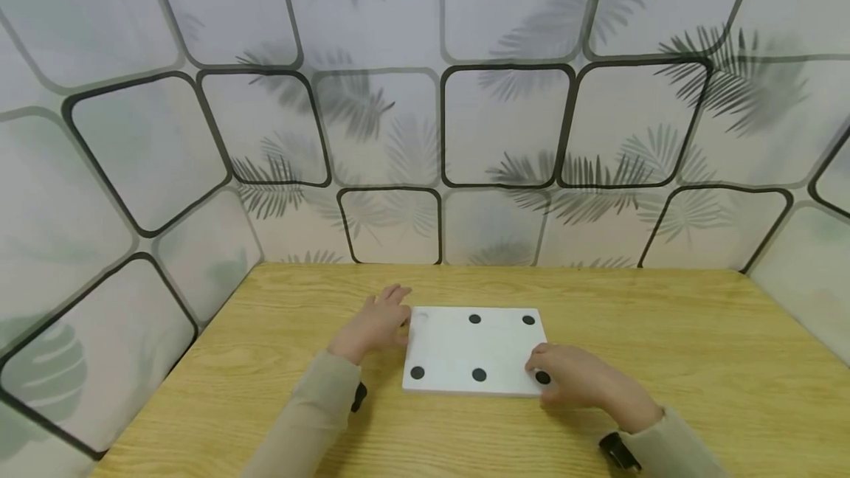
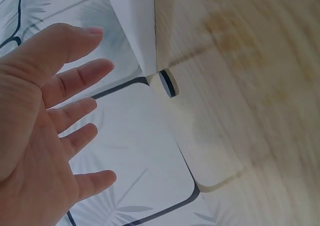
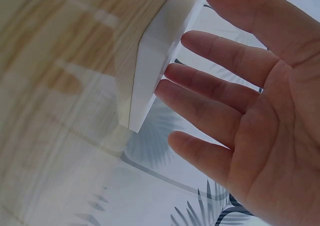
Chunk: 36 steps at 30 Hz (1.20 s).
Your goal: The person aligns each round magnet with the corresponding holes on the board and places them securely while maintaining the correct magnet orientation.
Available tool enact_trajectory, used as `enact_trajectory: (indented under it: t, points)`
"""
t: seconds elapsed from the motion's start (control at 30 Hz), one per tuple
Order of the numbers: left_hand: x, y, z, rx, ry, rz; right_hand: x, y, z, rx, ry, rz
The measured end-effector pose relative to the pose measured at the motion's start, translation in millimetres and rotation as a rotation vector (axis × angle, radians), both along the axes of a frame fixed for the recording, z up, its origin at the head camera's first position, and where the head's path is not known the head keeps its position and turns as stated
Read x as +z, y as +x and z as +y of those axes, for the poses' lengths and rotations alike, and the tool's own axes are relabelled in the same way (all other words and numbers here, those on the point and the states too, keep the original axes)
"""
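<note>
A white rectangular board (image 1: 445,345) lies flat on the wooden table, with several black round dots (image 1: 479,375) along its near and far sides. Its far left corner shows only a faint ring mark (image 1: 422,316). My left hand (image 1: 378,323) is beside the board's left edge, fingers spread and holding nothing. Close to a board corner in the left wrist view, a thin black disc (image 2: 169,83) lies on the wood. My right hand (image 1: 578,378) is at the near right corner, fingertips (image 3: 167,88) loosely extended along the board's edge and partly over the near right dot (image 1: 543,377).
The light wooden table (image 1: 664,330) extends around the board on all sides. A patterned cloth wall (image 1: 505,124) with leaf prints rises behind it and along both sides. A black strap (image 1: 619,452) shows at the right sleeve.
</note>
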State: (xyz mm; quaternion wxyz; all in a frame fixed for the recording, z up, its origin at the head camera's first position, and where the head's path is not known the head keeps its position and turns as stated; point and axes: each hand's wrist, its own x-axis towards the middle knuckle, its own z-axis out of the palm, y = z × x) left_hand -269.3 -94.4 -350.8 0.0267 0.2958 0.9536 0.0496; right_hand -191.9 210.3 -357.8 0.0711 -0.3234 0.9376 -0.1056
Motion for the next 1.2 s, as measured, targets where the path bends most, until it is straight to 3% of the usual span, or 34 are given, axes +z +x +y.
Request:
enact_trajectory:
  t: [0.4, 0.7, 1.2]
  points:
    - [-4.8, -20.2, -0.2, 0.093, 0.011, -0.070, -0.3, -2.5, 0, -0.029, -0.001, -0.032]
    - [-12.4, -27.2, -0.3, 0.121, -0.082, -0.085, -0.2, -2.4, -1, -0.022, 0.010, -0.027]
    - [-12.2, -29.6, 0.1, 0.155, -0.100, -0.079, 0.4, -1.6, 0, -0.004, 0.001, -0.004]
